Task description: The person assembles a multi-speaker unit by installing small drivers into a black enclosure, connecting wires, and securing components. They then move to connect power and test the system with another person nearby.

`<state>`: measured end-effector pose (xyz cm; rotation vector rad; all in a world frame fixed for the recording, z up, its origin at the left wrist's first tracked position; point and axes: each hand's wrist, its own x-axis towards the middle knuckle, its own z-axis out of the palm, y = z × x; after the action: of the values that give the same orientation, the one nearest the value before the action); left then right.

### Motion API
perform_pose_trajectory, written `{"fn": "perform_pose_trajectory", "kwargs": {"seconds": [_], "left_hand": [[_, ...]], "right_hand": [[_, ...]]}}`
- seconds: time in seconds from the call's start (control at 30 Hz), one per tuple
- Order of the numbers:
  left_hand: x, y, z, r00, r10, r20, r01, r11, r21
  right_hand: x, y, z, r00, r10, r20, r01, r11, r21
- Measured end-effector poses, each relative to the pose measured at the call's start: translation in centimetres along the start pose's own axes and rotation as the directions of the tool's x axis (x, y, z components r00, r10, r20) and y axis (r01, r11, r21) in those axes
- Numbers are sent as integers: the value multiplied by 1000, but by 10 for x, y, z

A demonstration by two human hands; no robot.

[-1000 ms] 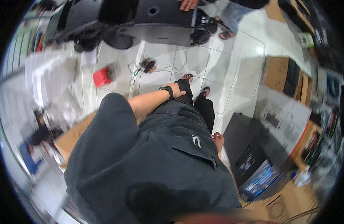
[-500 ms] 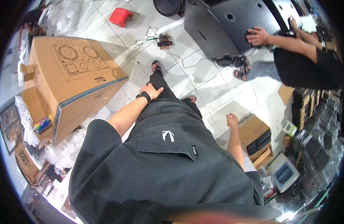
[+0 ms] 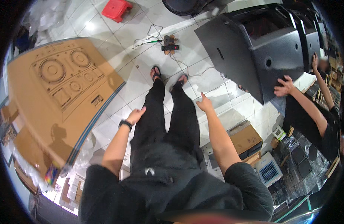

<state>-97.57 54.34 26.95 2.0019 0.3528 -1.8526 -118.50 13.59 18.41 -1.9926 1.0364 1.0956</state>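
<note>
You stand on a glossy white tile floor (image 3: 116,35), smooth and likely slick under sandals. The big black speaker cabinet (image 3: 261,48) at right, matte and hard-edged, is tilted and braced by a co-worker's hand (image 3: 283,86); if that grip slips, it could drop toward your feet. The large flat cardboard box (image 3: 60,97) at left has a printed top. A thin cable (image 3: 187,69) from the power strip (image 3: 169,46) trails right by your toes, so it could trip you. Your left hand (image 3: 135,115) seems loosely curled and empty by your thigh; your right hand (image 3: 205,104) hangs half open, holding nothing, nearest the cabinet.
</note>
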Motion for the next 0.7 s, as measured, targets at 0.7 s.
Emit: {"fn": "perform_pose_trajectory", "kwargs": {"seconds": [0.7], "left_hand": [[125,-16,68,729,-299,-616,305,947,-100]], "right_hand": [[556,-144,115,991,-119,-53,94,933,-347]]}}
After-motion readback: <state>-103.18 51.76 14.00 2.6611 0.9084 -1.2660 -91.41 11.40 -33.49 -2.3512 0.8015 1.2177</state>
